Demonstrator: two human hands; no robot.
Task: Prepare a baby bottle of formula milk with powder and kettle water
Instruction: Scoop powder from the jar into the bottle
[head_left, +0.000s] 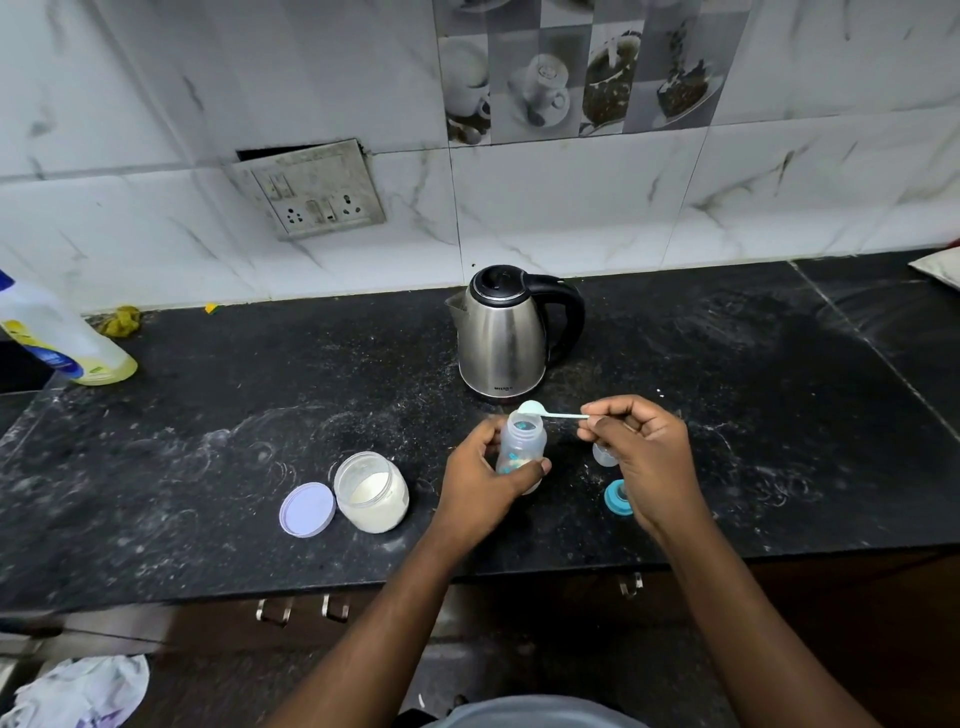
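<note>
Head view: scoop poised at the bottle mouth; spill risk noted.
Left hand (480, 480) wraps the open baby bottle (521, 447) at frame centre; right hand (641, 452) pinches the scoop (540, 410) handle, bowl over the rim. A tilt or tremor could drop powder onto the counter (208, 441); the narrow neck leaves little margin. The open powder jar (371, 491) and its lid (306, 509) sit lower left, the kettle (511, 332) behind. The counter is dark, speckled stone, already dusted white; marble-look wall tiles and a socket plate (311, 192) sit upper left.

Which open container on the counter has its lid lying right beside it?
The powder jar: its lilac lid lies against its left side. The baby bottle is open too, but held in the left hand.
</note>
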